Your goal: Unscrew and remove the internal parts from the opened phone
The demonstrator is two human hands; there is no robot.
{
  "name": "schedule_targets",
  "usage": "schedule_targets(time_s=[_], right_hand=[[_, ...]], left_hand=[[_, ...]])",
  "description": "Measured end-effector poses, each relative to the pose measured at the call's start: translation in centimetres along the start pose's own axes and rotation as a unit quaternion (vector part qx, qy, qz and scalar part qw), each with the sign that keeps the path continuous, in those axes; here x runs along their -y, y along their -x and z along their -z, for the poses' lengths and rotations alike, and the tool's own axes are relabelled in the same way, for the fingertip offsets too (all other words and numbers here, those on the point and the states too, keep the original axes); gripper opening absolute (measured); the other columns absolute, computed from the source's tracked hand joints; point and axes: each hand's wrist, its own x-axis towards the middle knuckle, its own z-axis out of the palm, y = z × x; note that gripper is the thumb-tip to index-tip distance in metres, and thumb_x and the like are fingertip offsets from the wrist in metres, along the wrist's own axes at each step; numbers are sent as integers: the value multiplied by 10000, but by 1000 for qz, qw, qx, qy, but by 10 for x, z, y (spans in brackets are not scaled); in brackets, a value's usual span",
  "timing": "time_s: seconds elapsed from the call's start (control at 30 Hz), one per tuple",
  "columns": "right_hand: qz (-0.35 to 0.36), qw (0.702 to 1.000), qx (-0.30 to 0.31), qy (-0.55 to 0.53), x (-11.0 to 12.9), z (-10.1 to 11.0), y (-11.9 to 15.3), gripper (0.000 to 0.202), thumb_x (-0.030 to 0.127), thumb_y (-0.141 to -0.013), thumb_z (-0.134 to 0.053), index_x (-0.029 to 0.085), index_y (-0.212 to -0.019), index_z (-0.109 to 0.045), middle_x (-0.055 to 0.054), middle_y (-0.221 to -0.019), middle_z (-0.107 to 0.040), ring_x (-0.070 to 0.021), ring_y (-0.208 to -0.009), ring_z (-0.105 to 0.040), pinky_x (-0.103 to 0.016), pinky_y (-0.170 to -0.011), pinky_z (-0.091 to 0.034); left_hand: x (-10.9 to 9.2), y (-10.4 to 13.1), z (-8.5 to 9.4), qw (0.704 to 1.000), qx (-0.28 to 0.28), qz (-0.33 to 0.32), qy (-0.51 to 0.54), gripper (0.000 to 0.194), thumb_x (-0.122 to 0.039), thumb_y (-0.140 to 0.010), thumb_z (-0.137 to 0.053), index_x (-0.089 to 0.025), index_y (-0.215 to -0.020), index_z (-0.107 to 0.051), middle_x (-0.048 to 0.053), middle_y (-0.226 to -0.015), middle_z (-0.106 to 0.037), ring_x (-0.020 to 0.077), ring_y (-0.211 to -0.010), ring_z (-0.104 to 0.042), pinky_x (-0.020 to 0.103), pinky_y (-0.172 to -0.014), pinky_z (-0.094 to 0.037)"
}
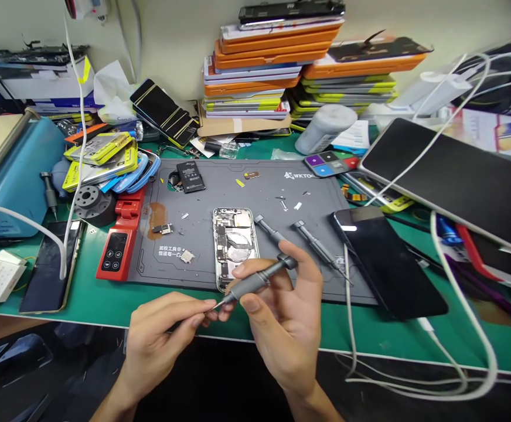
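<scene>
A grey precision screwdriver lies tilted across my right hand, whose fingers are closed round its handle. Its thin tip points down to the left, where my left hand pinches with thumb and forefinger. Whether a small part sits between those fingertips is too small to tell. Just beyond my hands, an opened phone body with bare inner parts rests on the grey work mat. Two more screwdrivers lie on the mat to its right.
A phone battery and small loose parts lie on the mat. A red device stands left, a dark phone right, with a white cable looping past the table edge. Stacked orange boxes rise behind.
</scene>
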Motion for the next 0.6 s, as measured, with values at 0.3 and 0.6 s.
schedule_targets(time_s=[0.3, 0.6], right_hand=[[-7, 999, 10, -34, -7, -7, -4, 548, 256, -1058, -714, 468, -1507, -482, 12, -1166, -724, -113, -703, -744, -275, -605, -708], [128, 945, -165, 252, 14, 32, -20, 562, 352, -1139, -478, 395, -1684, -347, 13, -892, -630, -139, -658, -566, -271, -574, -542]], left_hand=[[3, 1, 8, 998, -10, 7, -57, 239, -173, -1038, -756, -306, -1228, -817, -21, -1072, -866, 140, -920, -843, 178, -853, -675], [19, 5, 8, 991, -46, 32, -123, 140, -371, -1041, -751, -294, -1098, -854, -12, -1041, -870, 167, -882, -847, 184, -839, -671]])
